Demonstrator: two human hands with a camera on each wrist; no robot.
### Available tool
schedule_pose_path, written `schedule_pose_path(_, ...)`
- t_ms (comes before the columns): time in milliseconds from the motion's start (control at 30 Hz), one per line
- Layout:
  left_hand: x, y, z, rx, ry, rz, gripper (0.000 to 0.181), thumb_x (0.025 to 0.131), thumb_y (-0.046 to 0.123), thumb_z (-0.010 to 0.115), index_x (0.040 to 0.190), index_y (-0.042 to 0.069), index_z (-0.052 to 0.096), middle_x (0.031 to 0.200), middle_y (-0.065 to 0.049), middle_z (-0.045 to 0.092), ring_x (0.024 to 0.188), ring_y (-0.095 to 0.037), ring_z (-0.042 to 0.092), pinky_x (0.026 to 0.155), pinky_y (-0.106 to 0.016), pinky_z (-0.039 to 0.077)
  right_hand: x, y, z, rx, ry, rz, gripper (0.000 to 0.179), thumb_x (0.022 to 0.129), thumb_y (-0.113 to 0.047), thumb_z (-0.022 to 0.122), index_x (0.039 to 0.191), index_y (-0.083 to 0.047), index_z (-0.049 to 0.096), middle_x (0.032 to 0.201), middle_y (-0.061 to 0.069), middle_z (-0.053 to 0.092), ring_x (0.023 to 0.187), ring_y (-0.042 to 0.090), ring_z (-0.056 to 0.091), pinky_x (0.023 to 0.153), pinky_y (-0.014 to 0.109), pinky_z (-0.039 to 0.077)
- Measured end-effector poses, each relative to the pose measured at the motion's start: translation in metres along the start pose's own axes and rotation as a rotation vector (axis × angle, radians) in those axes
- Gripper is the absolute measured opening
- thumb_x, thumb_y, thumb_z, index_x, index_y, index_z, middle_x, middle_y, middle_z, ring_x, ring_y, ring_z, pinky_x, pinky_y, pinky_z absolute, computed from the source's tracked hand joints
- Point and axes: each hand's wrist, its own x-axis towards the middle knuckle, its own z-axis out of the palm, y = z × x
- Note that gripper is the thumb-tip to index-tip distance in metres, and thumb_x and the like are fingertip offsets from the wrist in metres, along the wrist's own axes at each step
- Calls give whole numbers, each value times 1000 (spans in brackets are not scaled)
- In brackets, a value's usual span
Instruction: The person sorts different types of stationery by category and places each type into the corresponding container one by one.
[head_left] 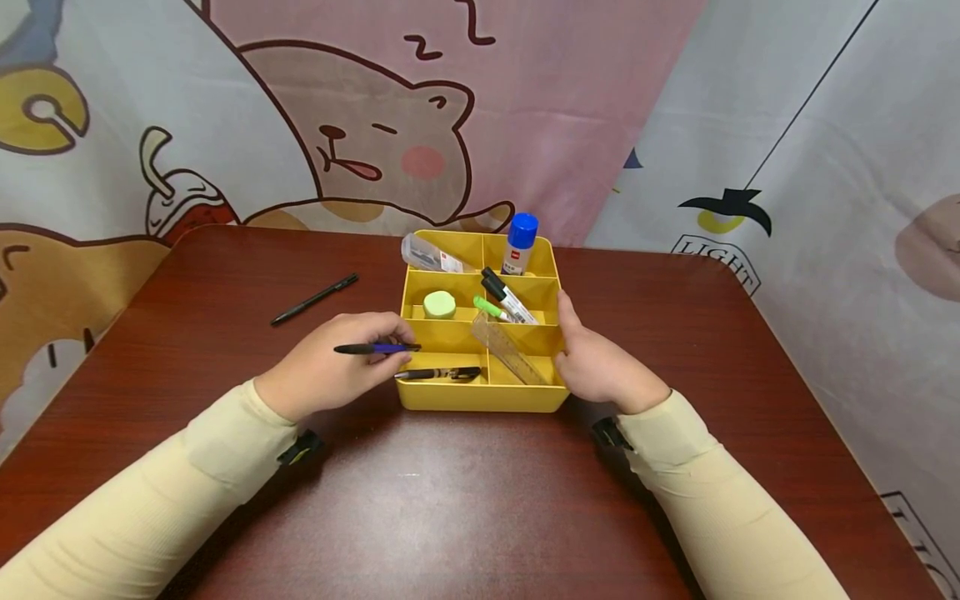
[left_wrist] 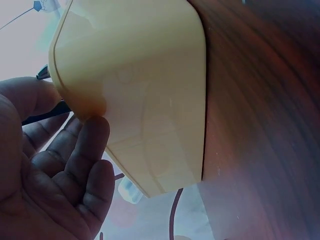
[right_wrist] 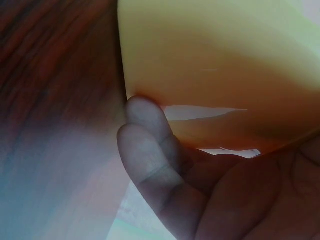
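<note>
A yellow desk organizer (head_left: 480,398) with several compartments stands on the table. Held between the thumb and fingers of my left hand (head_left: 341,360) is a dark pen with a blue-purple barrel (head_left: 386,348), level with the organizer's left rim. Just below it, another pen (head_left: 437,374) lies across the front left compartment. In the left wrist view, the left fingers (left_wrist: 92,145) are right by the yellow wall. My right hand (head_left: 603,362) holds the organizer's right side, thumb at the rim and fingers (right_wrist: 147,112) against the outer wall.
A clear ruler (head_left: 513,354) leans across the front divider. Behind it sit a black-capped marker (head_left: 510,296), a green pen (head_left: 491,308) and a pale green block (head_left: 439,305). A blue-capped glue stick (head_left: 519,243) and a clear case (head_left: 431,253) are at the back. A black pen (head_left: 315,300) lies on the table left.
</note>
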Motion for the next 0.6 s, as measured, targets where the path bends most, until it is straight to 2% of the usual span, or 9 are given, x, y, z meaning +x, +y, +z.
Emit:
schedule_pose_path(200, 0, 0, -1, 8, 8, 15, 16, 93, 10, 78, 107, 13, 70, 95, 6, 71, 76, -9, 60, 70, -28, 53, 0, 0, 0, 2, 0, 3, 89, 102, -9, 43, 164, -5, -20, 162, 32, 38, 124, 35, 66, 117, 55, 43)
schedule_pose_path(600, 0, -1, 0, 13, 9, 5, 17, 92, 10, 79, 107, 13, 70, 98, 6, 72, 80, -9, 62, 73, -28, 55, 1, 0, -1, 5, -2, 1, 89, 102, -10, 43, 164, -4, -20, 165, 32, 34, 130, 37, 63, 119, 55, 40)
